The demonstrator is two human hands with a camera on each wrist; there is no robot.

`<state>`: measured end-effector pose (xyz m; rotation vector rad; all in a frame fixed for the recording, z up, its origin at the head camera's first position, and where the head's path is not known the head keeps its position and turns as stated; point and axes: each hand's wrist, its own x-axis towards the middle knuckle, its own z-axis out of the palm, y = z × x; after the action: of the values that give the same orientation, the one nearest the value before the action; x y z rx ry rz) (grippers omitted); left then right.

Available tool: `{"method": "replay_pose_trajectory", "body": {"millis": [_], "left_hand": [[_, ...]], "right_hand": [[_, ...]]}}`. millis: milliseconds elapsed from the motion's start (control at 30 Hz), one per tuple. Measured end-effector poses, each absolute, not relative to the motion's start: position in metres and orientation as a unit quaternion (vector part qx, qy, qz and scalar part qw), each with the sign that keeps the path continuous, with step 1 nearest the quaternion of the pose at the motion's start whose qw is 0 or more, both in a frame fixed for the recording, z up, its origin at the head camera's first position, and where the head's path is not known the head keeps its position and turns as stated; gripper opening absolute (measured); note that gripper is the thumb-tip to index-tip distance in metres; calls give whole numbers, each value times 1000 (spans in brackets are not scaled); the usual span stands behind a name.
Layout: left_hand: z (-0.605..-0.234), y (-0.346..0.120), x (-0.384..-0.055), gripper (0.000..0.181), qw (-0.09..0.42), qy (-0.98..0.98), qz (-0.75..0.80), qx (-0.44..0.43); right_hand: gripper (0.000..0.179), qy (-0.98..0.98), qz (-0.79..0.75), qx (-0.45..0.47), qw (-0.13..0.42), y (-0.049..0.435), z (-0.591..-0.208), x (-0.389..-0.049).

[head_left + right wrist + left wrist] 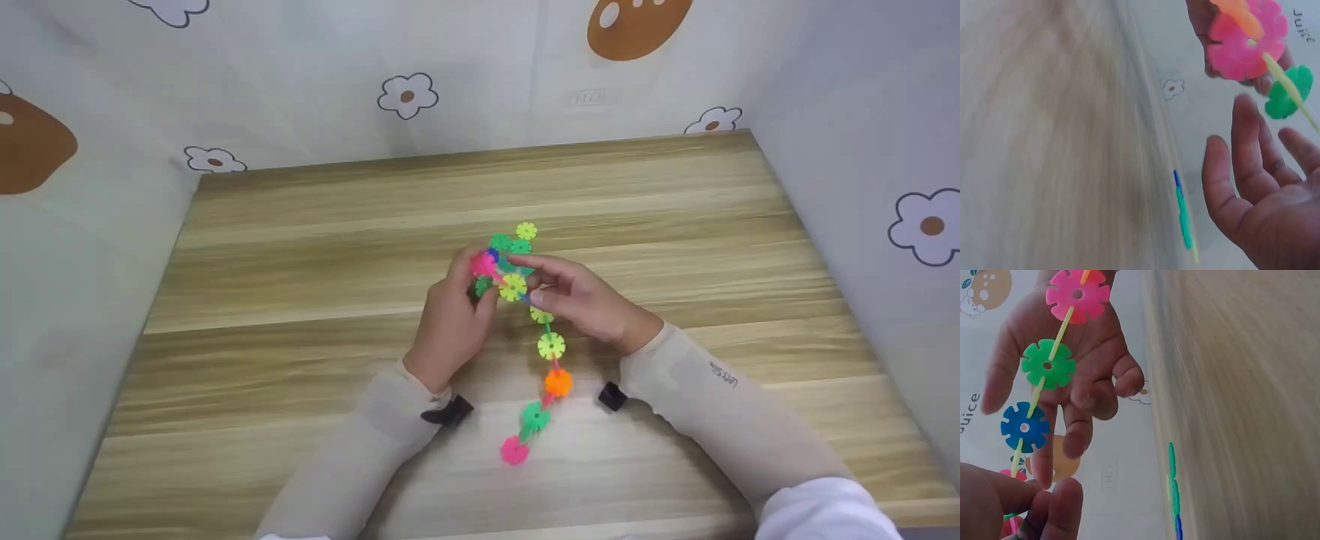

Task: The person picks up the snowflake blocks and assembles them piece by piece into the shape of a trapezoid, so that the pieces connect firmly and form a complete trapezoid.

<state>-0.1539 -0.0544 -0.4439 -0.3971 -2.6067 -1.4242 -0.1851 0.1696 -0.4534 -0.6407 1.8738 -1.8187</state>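
A chain of interlocked plastic snowflake discs hangs between my hands and trails toward me, with a yellow disc [551,346], an orange disc [558,383] and a pink end disc [514,451]. My left hand [454,322] pinches the upper part, near a bright pink disc [484,264]. In the left wrist view its fingertips [1064,506] close below a blue disc [1013,419], with a green disc [1062,374] farther along. My right hand [589,300] is beside the chain, fingers spread and relaxed in the right wrist view, holding nothing that I can see.
Several loose discs lie on the wooden table [300,300] beyond my hands, among them a yellow disc [526,231] and a green disc [501,241]. Patterned wall sheets [480,60] enclose the table's back and sides.
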Motion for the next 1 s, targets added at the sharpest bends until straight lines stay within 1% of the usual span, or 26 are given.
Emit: {"method": "replay_pose_trajectory", "body": {"millis": [100, 200, 533, 667, 800, 867, 900, 1000], "left_hand": [[-441, -51, -149, 50, 60, -880, -445, -157], [-438, -49, -146, 55, 42, -887, -428, -166], [-434, -50, -145, 70, -18, -880, -442, -174], [-435, -52, -147, 70, -24, -865, -463, -193], [-436, -53, -149, 72, -21, -860, -475, -188], [-437, -53, -149, 67, -15, -856, -485, -176], [-437, -53, -149, 61, -11, -854, -491, -170], [-437, -52, -149, 33, 9, -850, -505, -153]], "right_hand": [[58, 693, -655, -233, 189, 165, -448, -180], [59, 694, -660, -228, 175, 160, -446, -176], [59, 704, -659, -215, 156, 158, -447, -175], [60, 710, -652, -215, 157, 160, -447, -176], [59, 713, -649, -214, 157, 161, -449, -177], [59, 713, -649, -212, 157, 161, -450, -178], [58, 713, -651, -211, 156, 160, -450, -178], [58, 707, -659, -209, 151, 159, -449, -177]]}}
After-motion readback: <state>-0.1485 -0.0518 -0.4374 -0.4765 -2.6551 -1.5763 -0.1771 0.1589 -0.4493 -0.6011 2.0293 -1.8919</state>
